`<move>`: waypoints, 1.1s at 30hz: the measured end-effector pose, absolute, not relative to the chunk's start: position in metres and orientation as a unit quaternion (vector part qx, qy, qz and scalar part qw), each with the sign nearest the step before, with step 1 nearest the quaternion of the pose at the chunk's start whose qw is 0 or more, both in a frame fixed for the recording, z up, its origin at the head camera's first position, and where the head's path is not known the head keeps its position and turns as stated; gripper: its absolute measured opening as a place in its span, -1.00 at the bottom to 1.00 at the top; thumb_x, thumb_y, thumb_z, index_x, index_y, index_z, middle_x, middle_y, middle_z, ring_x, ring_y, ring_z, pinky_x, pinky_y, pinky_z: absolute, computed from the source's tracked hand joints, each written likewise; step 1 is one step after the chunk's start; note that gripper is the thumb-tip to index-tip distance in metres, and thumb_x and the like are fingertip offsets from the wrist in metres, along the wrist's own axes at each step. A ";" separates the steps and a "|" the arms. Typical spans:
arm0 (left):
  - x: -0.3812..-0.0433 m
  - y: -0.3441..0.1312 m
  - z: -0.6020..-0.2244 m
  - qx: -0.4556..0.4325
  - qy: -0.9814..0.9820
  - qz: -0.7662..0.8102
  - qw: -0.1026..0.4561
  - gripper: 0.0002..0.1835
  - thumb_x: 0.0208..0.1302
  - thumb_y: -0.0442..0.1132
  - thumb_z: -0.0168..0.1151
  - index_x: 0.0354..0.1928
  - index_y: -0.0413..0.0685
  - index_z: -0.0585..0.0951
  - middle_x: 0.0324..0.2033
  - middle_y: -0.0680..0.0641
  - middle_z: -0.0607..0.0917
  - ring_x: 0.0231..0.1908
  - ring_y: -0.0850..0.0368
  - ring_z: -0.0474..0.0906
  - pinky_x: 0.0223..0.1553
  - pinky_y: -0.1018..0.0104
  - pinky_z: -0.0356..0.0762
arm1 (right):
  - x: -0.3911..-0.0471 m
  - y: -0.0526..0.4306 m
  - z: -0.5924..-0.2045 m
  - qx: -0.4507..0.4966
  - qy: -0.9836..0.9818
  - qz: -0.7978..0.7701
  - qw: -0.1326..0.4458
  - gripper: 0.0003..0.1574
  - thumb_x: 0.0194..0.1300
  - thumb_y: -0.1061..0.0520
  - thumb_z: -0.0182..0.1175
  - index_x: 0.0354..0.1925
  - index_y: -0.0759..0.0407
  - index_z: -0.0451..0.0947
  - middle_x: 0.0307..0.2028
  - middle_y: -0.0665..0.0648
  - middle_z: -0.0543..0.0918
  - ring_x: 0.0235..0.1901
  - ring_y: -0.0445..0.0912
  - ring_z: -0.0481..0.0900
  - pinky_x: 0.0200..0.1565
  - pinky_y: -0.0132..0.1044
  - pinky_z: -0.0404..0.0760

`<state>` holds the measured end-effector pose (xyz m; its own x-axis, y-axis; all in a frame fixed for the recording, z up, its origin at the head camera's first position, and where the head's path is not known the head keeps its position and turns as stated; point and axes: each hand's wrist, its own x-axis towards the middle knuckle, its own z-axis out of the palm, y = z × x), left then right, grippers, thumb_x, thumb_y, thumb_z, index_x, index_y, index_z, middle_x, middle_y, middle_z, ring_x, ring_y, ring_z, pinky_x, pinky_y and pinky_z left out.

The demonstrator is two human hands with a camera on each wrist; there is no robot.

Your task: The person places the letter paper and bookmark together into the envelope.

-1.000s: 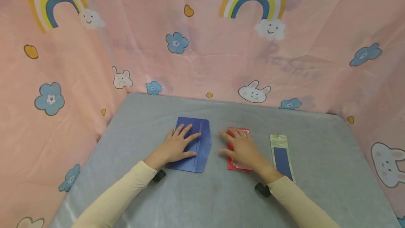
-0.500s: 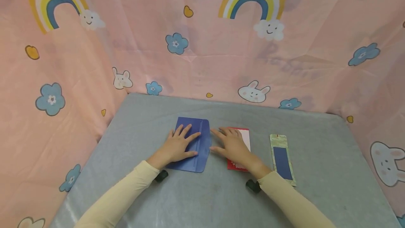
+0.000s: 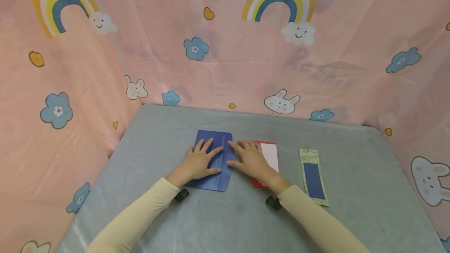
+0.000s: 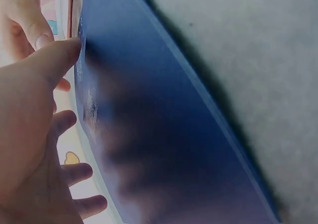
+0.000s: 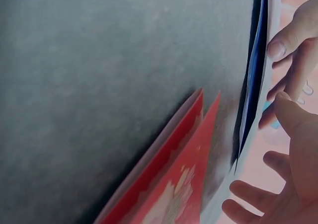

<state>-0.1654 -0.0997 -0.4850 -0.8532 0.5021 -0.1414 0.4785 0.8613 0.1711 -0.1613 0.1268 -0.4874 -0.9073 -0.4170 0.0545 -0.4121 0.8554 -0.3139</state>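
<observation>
A blue envelope [image 3: 206,184] lies on the grey-covered table with its flap [image 3: 227,179] spread out toward the right. My left hand [image 3: 195,163] rests on it, fingers spread wide. In the left wrist view the envelope [image 4: 149,75] fills the middle, with the left hand's thumb at its edge. My right hand [image 3: 254,161] reaches across a red and white folded card [image 3: 270,155], its fingertips right at the flap's edge. The right wrist view shows that red card [image 5: 174,189] standing slightly unfolded below the right hand [image 5: 293,169], whose fingers are extended and hold nothing.
To the right lies a long green strip with a dark blue panel [image 3: 314,180], like a bookmark. A pink curtain [image 3: 225,69] printed with rainbows, rabbits and flowers encloses the back and sides of the table [image 3: 239,225].
My right hand has moved left from the red card to the envelope's flap, uncovering more of the card's white face and the green strip. The left hand has stayed nearly still on the envelope.
</observation>
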 end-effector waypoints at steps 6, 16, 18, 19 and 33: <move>-0.165 -0.098 -0.487 0.248 0.961 0.072 0.098 -0.16 0.23 0.37 0.16 0.51 0.34 0.20 0.55 -0.19 0.09 0.51 -0.39 -0.02 0.28 -0.50 0.15 | -0.165 0.122 -0.489 -0.207 0.965 -0.163 0.012 -0.08 0.27 -0.38 0.19 0.47 -0.10 0.25 0.32 0.30 0.46 0.35 0.25 0.36 0.31 0.32 0.24; -0.165 -0.097 -0.490 0.239 0.962 0.080 0.105 -0.15 0.23 0.36 0.18 0.52 0.33 0.19 0.55 -0.22 0.07 0.50 -0.41 -0.01 0.29 -0.47 0.17 | -0.168 0.114 -0.489 -0.198 0.967 -0.161 0.025 -0.09 0.26 -0.37 0.20 0.45 -0.06 0.30 0.35 0.32 0.42 0.37 0.26 0.33 0.35 0.35 0.19; -0.165 -0.097 -0.489 0.239 0.962 0.079 0.106 -0.14 0.23 0.36 0.17 0.52 0.33 0.18 0.55 -0.22 0.07 0.50 -0.42 -0.01 0.30 -0.46 0.17 | -0.169 0.113 -0.490 -0.196 0.967 -0.157 0.025 -0.09 0.26 -0.38 0.20 0.45 -0.06 0.30 0.35 0.31 0.42 0.37 0.25 0.33 0.35 0.34 0.18; -0.165 -0.097 -0.489 0.239 0.962 0.080 0.104 -0.14 0.23 0.36 0.18 0.52 0.32 0.19 0.55 -0.23 0.08 0.50 -0.42 0.00 0.29 -0.46 0.18 | -0.170 0.112 -0.491 -0.195 0.968 -0.156 0.026 -0.09 0.26 -0.38 0.20 0.45 -0.06 0.30 0.36 0.31 0.41 0.38 0.25 0.33 0.36 0.34 0.18; -0.164 -0.094 -0.486 0.239 0.963 0.078 0.100 -0.21 0.27 0.23 0.22 0.50 0.30 0.23 0.52 -0.28 0.12 0.45 -0.51 0.04 0.26 -0.46 0.23 | -0.176 0.107 -0.498 -0.185 0.969 -0.164 0.026 -0.12 0.27 -0.36 0.21 0.41 -0.02 0.35 0.39 0.28 0.38 0.39 0.25 0.30 0.36 0.32 0.18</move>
<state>-0.1638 -0.0944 -0.4861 -0.8660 0.4754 -0.1552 0.4440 0.8737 0.1987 -0.1759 0.1069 -0.4983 -0.9299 -0.3676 0.0104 -0.3506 0.8777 -0.3266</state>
